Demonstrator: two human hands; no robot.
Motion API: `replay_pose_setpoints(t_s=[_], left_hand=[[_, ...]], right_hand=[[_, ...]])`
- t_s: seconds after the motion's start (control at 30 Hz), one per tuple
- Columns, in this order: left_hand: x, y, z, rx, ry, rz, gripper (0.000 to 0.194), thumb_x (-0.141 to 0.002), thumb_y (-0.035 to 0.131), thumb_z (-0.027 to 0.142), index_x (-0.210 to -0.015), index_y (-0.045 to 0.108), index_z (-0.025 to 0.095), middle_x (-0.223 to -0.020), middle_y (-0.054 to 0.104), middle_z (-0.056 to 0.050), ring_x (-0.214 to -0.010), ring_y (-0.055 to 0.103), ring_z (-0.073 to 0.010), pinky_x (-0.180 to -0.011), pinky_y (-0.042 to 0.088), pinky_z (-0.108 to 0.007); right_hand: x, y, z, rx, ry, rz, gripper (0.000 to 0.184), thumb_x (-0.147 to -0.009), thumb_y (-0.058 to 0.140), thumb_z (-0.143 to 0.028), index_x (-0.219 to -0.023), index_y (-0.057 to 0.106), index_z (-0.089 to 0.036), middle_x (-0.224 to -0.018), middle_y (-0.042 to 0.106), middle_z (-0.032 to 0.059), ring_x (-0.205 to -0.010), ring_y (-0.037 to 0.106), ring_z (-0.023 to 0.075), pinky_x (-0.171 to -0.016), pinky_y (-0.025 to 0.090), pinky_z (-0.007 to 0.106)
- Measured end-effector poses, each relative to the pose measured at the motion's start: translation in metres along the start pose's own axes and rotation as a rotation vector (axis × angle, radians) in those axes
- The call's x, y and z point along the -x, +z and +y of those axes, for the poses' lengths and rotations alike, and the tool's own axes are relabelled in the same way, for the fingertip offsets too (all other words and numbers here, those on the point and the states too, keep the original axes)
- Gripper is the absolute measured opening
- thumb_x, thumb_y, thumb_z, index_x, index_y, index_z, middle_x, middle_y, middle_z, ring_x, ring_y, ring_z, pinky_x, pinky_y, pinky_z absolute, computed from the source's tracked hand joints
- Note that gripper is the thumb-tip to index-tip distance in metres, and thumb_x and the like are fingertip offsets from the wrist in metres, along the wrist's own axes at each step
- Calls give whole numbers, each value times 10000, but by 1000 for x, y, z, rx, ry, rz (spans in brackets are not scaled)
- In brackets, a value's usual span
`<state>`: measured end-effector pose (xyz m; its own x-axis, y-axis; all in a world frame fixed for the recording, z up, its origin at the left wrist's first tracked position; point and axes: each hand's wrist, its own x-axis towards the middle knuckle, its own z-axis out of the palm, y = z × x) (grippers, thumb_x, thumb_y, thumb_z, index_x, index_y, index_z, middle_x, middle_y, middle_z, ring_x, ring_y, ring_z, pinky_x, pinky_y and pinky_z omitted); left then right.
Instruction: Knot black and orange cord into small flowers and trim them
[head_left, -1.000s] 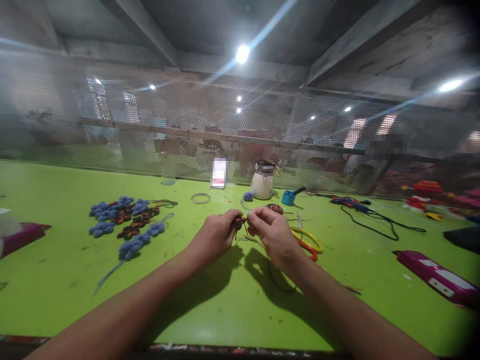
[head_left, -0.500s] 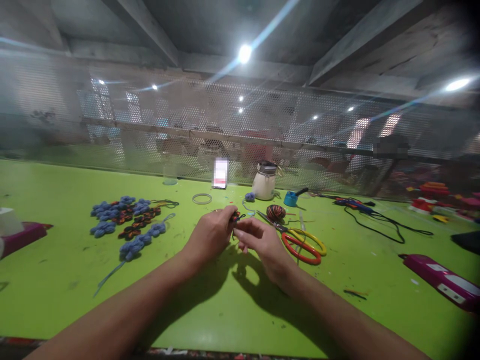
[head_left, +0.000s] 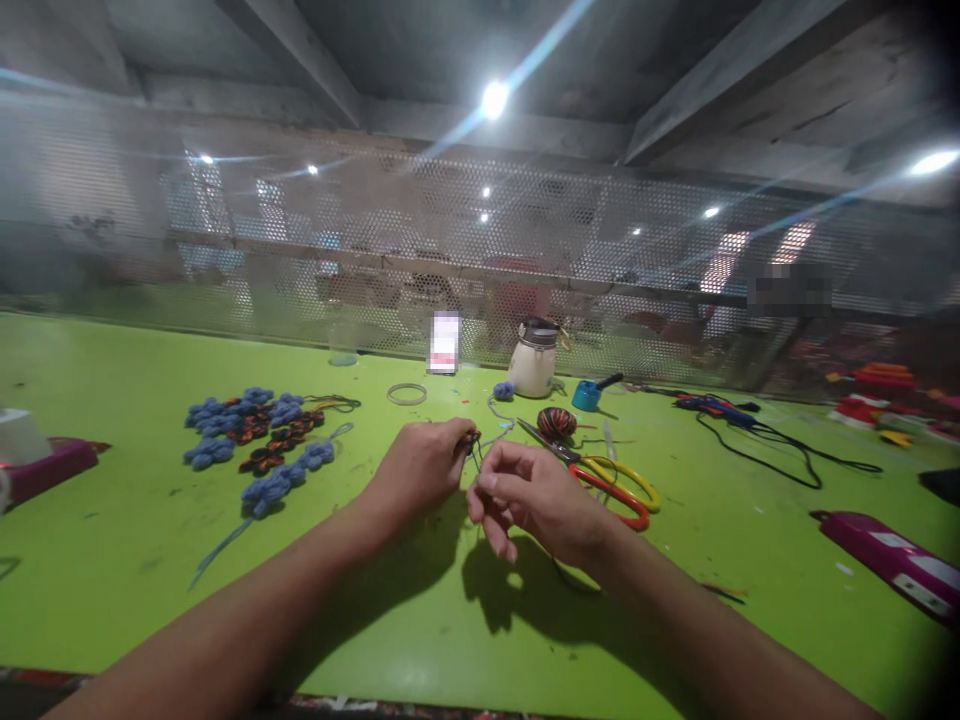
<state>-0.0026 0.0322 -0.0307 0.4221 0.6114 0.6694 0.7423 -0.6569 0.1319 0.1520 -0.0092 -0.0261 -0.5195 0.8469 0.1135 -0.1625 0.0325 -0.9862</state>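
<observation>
Right hand [head_left: 529,490] has drawn slightly down and away at centre frame, fingers half-curled, whether pinching anything I cannot tell, so the orange-and-black yarn piece [head_left: 470,439], just above, apparently depends on the left hand's [head_left: 420,465] pinch.

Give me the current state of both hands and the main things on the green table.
Left hand: grip closed on the small orange-and-black yarn piece.
Right hand: half-curled; cannot tell whether it holds anything.
Metal scissors with red and yellow handles: lying, unheld.
Round orange-and-black yarn ball: wound.
White rounded jug with dark top: upright.
Bright rectangular screen: upright, lit, content blurred.
Blue puffy yarn flowers: lying, some joined in a strip.
</observation>
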Motion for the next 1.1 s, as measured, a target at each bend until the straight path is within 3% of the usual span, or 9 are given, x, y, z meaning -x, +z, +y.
replay_pose_setpoints(t_s=[0.1, 0.23, 0.4, 0.6, 0.73, 0.87, 0.97, 1.1], left_hand=[[0, 2, -1, 56, 29, 24, 185, -808, 496, 158, -931, 631, 186, -752, 708, -50, -611, 639, -163, -569, 455, -250], [1, 3, -4, 21, 97, 126, 189, -832, 477, 187, -962, 612, 164, -756, 696, -66, -650, 637, -174, -610, 478, -279], [3, 3, 0, -66, 199, 154, 196, -867, 405, 187, -972, 566, 146, -717, 655, -63, -647, 601, -162, -596, 469, -280], [4, 4, 7, -25, 153, 120, 185, -839, 435, 174, -951, 579, 144, -723, 633, -71, -648, 567, -178, -584, 450, -304], [0, 3, 9, 361, 1, 24, 279, -771, 473, 114, -1006, 605, 185, -824, 640, -57, -699, 555, -151, -643, 446, -286], [-3, -1, 10, 962, -278, -210, 220, -724, 510, 123, -915, 618, 146, -692, 592, -29, -601, 509, -124, -552, 408, -248], [-4, -7, 11, 1447, -372, -320, 223, -663, 566, 111, -885, 590, 126, -742, 587, -42, -660, 509, -125, -580, 382, -238], [-3, -13, 12, 1853, -514, -366, 178, -764, 499, 241, -841, 587, 108, -818, 572, -81, -748, 508, -143, -645, 369, -256]], right_hand=[[3, -2, -4, 61, 46, -62, 149, -769, 580, -269, -724, 477, -172, -569, 583, -29, -379, 526, 80, -339, 382, 171], [0, -6, -4, 264, -9, 119, 206, -755, 609, -328, -699, 495, -166, -469, 496, -66, -321, 417, 51, -308, 299, 156], [-8, -5, 1, 240, -174, 376, 275, -774, 571, -436, -719, 542, -168, -475, 439, -72, -328, 350, 46, -307, 276, 173], [-10, -8, 4, 232, -196, 424, 255, -710, 646, -390, -663, 554, -157, -427, 392, -79, -338, 277, 36, -312, 180, 174], [-8, -17, 3, 336, -305, 473, 235, -739, 621, -371, -734, 601, -137, -470, 403, -64, -390, 295, 47, -353, 215, 185], [-3, -17, -2, 634, -526, 555, 155, -781, 588, -279, -765, 647, -136, -600, 551, -1, -511, 436, 89, -466, 350, 216], [-1, -13, -4, 770, -638, 610, 125, -793, 574, -222, -759, 661, -139, -651, 603, 19, -561, 488, 107, -525, 394, 227], [0, -11, -3, 813, -691, 614, 102, -784, 588, -201, -771, 670, -141, -670, 631, 22, -568, 514, 110, -538, 417, 226]])
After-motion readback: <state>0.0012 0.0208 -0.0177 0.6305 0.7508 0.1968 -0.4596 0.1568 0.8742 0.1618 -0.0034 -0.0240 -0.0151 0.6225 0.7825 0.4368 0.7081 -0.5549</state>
